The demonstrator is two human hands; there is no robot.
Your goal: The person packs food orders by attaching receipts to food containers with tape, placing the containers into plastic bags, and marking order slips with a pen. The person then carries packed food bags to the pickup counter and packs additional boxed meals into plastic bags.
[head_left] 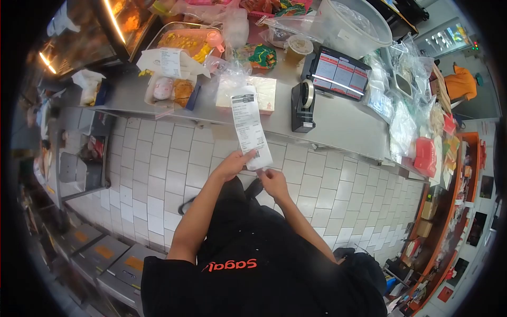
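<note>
A long printed receipt (247,124) hangs between my two hands, in front of the counter's edge. My left hand (235,164) pinches its lower left side, thumb over the paper. At the bottom edge, my right hand (272,182) has its fingers closed on the same receipt. Just past the receipt's top end lies a white box (264,95) on the counter. Farther left, an open food box (171,91) holds a wrapped item and browned food, with another receipt (170,62) above it.
On the steel counter (338,129) are a black tape dispenser (303,108), a tablet (340,74), a lidded cup (299,48), a tray of yellow food (185,42) and plastic bags (404,124). A person in orange (460,84) is at the far right.
</note>
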